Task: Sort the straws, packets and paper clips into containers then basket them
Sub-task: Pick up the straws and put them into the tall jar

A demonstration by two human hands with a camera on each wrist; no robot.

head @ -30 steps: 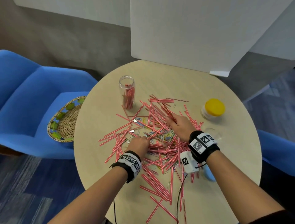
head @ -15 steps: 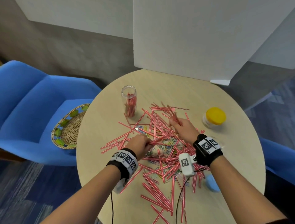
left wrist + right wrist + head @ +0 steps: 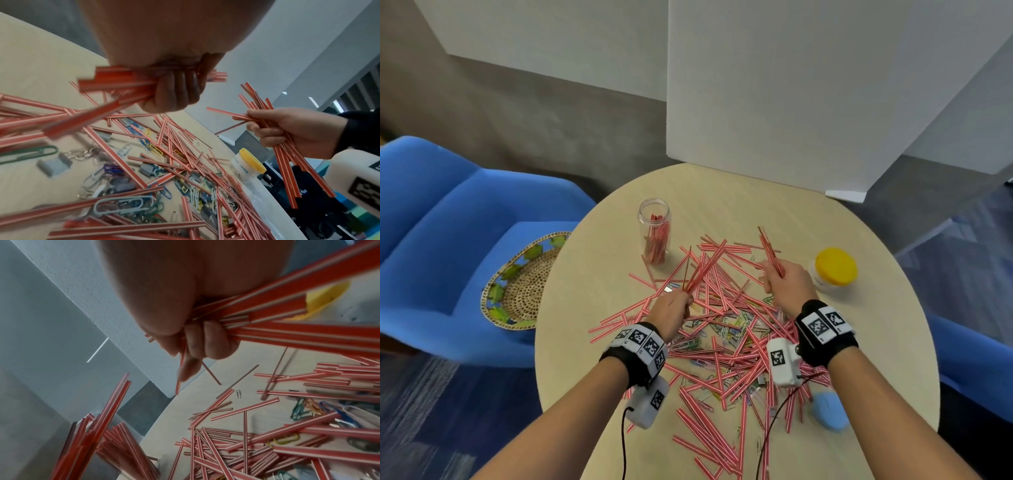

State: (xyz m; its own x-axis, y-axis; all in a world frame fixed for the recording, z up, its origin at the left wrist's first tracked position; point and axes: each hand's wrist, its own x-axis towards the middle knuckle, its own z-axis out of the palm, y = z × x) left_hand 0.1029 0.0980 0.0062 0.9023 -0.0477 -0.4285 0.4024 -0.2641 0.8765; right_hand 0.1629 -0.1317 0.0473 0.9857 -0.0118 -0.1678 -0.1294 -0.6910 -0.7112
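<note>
Holding a bunch of red straws, the left hand (image 3: 671,310) had its fingers (image 3: 180,91) curled tight around them, and the bunch fanned up and away over the pile. The right hand (image 3: 786,284) gripped its own bunch too, its fingers (image 3: 213,340) wrapped around the straws, which poked up toward the far side of the counter (image 3: 592,342). Both hands were lifted above the counter, a little apart from each other. Under them lay the pile of straws (image 3: 722,346), spread across the middle of the round counter and reaching down to the near edge. Mixed into the pile were many paper clips (image 3: 726,329) in green, blue, yellow and silver, and a few small grey packets (image 3: 52,165) lay among them. A clear jar (image 3: 654,234) stood upright on the far left part of the counter, near the pile, with some straws already inside it. A tub (image 3: 832,269) with a yellow lid stood to the right, just beside the right hand. A blue lid (image 3: 828,411) lay near the right forearm, at the edge of the pile. A woven basket (image 3: 524,284) sat on a blue chair (image 3: 441,240), left of the counter.
</note>
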